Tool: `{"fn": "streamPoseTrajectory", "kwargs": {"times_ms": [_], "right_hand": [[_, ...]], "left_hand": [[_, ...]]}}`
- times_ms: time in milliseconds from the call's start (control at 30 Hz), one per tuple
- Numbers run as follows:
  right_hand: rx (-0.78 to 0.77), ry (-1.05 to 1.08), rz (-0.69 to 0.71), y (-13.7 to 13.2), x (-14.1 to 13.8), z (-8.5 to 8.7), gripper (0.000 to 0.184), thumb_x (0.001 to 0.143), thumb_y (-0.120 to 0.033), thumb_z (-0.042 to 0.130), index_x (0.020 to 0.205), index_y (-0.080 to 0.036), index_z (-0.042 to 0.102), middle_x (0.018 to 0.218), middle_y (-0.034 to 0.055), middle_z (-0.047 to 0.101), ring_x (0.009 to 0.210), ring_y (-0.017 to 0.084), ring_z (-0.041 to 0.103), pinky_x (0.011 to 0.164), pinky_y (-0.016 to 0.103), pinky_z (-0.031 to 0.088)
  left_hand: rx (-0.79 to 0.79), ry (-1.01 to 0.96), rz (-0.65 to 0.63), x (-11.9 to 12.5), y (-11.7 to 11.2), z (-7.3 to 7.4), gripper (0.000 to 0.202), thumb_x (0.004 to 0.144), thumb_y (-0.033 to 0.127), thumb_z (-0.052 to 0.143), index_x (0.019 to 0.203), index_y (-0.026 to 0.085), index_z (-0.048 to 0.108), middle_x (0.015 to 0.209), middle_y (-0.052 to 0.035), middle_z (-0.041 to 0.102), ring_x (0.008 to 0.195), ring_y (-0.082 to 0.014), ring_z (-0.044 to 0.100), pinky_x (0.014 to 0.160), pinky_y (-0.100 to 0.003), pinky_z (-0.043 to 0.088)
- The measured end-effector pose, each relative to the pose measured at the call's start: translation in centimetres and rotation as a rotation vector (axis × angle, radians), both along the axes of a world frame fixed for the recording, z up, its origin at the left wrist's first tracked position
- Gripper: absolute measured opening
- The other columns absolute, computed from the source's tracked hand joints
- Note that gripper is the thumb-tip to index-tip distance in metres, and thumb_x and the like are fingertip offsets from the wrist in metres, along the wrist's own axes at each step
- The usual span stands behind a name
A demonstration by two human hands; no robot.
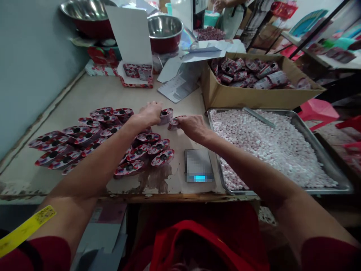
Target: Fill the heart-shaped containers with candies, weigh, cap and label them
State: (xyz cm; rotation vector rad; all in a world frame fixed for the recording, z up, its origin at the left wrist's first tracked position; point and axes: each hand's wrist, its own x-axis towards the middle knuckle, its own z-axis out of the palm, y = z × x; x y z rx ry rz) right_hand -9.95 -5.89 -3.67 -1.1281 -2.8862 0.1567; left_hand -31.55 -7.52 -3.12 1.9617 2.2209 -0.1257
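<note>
Small printed cartons (pixel 140 151) with oval tops and dark round centres stand in a cluster on the table. My left hand (pixel 151 113) is at the cluster's far right edge, its fingers closed against one small carton (pixel 166 116). Parts of those fingers are hidden behind the hand. Just to the right, my right hand (pixel 194 127) pinches another small carton (pixel 173 123) by its near right side. Nearer to me lies a small scale (pixel 198 163) with a lit blue display. A metal tray (pixel 282 191) of small whitish pieces (pixel 270 150) sits beneath my right forearm.
Behind the tray, a cardboard box (pixel 254 98) holds many printed packs. A metal strip (pixel 258 117) lies on the pieces. Farther back are a white display box (pixel 131 41), two metal bowls (pixel 165 28) and flat card sheets (pixel 179 84). Another person (pixel 228 4) is in the background.
</note>
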Motion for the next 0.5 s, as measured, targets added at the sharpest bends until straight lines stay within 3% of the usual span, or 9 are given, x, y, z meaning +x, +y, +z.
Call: {"fn": "streamPoseTrajectory", "kwargs": {"times_ms": [133, 300, 400, 500], "right_hand": [[-0.081, -0.109, -0.007, -5.0, 6.1, 2.8, 0.024, 0.104, -0.038, 0.059, 0.109, -0.031, 0.082, 0.082, 0.0072, 0.078, 0.069, 0.02, 0.065, 0.06, 0.033, 0.023], [-0.17, -0.17, -0.049, -10.6, 10.3, 1.9, 0.022, 0.103, -0.024, 0.057, 0.097, -0.022, 0.078, 0.085, 0.0112, 0.078, 0.066, 0.02, 0.064, 0.058, 0.033, 0.02], [-0.179, -0.034, -0.134, -10.4, 11.9, 1.7, 0.016, 0.101, -0.032, 0.064, 0.099, -0.023, 0.076, 0.085, 0.0086, 0.077, 0.069, 0.019, 0.062, 0.06, 0.032, 0.021], [-0.342, 0.167, -0.249, -7.7, 15.1, 2.9, 0.018, 0.094, -0.04, 0.073, 0.095, -0.022, 0.075, 0.073, 0.0032, 0.068, 0.065, 0.016, 0.054, 0.061, 0.03, 0.027]], "left_hand": [[0.019, -0.041, -0.056, -0.9, -0.4, -0.7, 0.096, 0.077, 0.039, 0.086, 0.159, 0.021, 0.041, 0.149, -0.0199, 0.055, 0.138, -0.0379, 0.053, 0.114, -0.044, 0.043], [0.018, -0.039, -0.025, 0.7, -0.1, -1.0, 0.082, 0.085, 0.043, 0.077, 0.156, 0.019, 0.045, 0.147, -0.0206, 0.056, 0.13, -0.0369, 0.059, 0.107, -0.042, 0.047], [0.036, -0.042, -0.038, 1.4, 0.6, -1.0, 0.068, 0.088, 0.038, 0.072, 0.15, 0.018, 0.054, 0.142, -0.0178, 0.062, 0.122, -0.0339, 0.062, 0.102, -0.041, 0.049], [0.053, -0.035, -0.029, 1.9, 1.0, -0.7, 0.053, 0.091, 0.026, 0.065, 0.142, 0.014, 0.062, 0.13, -0.0159, 0.07, 0.115, -0.0314, 0.063, 0.098, -0.041, 0.048]]}}
